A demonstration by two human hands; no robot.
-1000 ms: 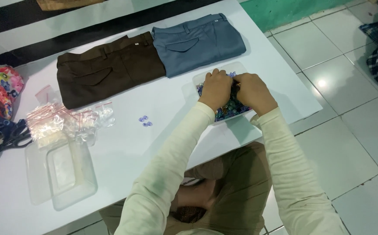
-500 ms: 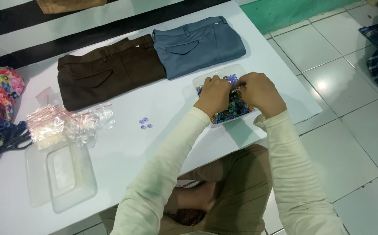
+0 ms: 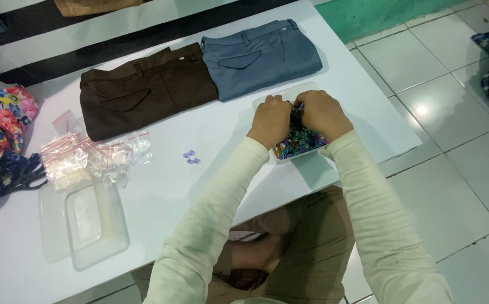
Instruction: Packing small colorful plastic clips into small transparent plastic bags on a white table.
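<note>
Head view, looking down: nearest the camera are the person's cream sleeves and brown-clad knees under the edge of the white table [image 3: 211, 191]. At the near left corner lies an empty clear plastic container [image 3: 90, 222], with a heap of small clear zip bags [image 3: 87, 157] just beyond it. Dark scissors [image 3: 22, 174] rest at the left edge against a bundle of flowered cloth [image 3: 0, 121]. Toward the middle, two small purple buttons [image 3: 191, 157] lie alone on the bare table, well apart from everything else.

Further out, both hands are sunk into a clear tray of mixed coloured buttons [image 3: 298, 143] near the right edge. The left hand [image 3: 271, 120] is curled with its fingertips down among the buttons; the right hand [image 3: 322, 114] is likewise bent over the pile, its fingers closed into it. Whether either grip pinches a particular button I cannot tell, as the knuckles hide the fingertips.

As a judgement, the sorting looks barely begun: only the two purple buttons have been set aside, the tray looks full, and the bags look unfilled.

Farthest off, brown folded trousers [image 3: 143, 90] and blue-grey folded trousers [image 3: 261, 56] lie side by side, touching, at the far edge.
</note>
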